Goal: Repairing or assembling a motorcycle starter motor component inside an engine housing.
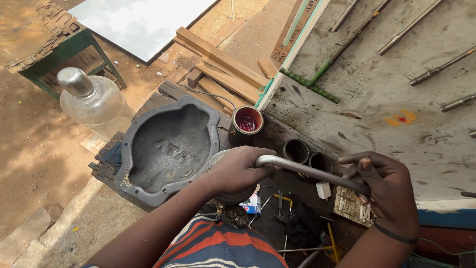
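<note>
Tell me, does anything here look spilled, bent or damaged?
Yes. The metal rod held between the left hand and right hand curves at its left end. Orange and red paint smears stain the grey worktop. The wooden block under the cast metal pan looks cracked and weathered.

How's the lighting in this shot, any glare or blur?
Head view: bright daylight; the white sheet at the top glares; the glass jar shows highlights. Both hands, left and right, and the bent metal rod are sharp. Straight edges bow slightly toward the frame edges.
</note>
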